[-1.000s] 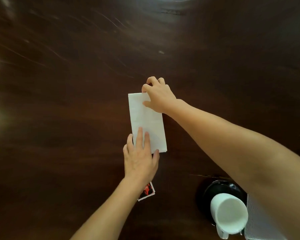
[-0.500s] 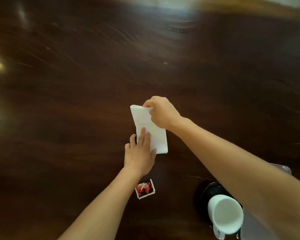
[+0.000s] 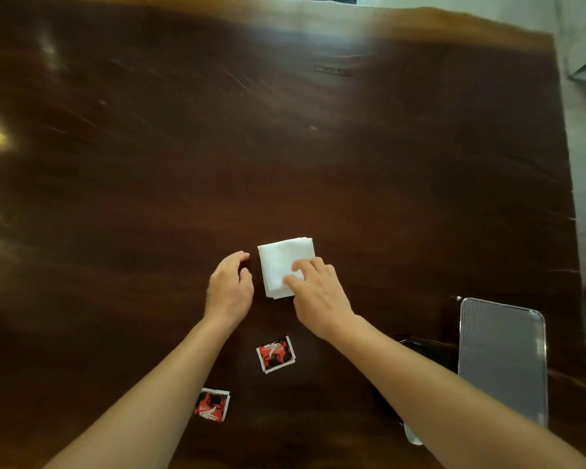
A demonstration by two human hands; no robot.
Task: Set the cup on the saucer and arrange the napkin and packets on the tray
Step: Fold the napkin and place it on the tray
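Observation:
A white napkin [image 3: 281,262], folded into a small square, lies flat on the dark wooden table [image 3: 285,147]. My right hand [image 3: 320,296] has its thumb and fingertips on the napkin's near right part. Just left of the napkin, not touching it, my left hand [image 3: 229,289] is loosely curled and holds nothing. Two red and black packets lie on the table nearer to me, one [image 3: 276,354] between my forearms and one [image 3: 212,404] beside my left forearm. A ribbed silver tray [image 3: 503,360] sits at the right. My right forearm hides most of the dark saucer [image 3: 423,348] and the white cup [image 3: 413,436].
The table's right edge runs just past the tray, with a pale floor beyond it. The far edge of the table shows at the top of the view.
The long napkin has been folded in half toward me into a square. My left hand has come off it and moved to its left. The view has pulled back, showing a second packet and the tray.

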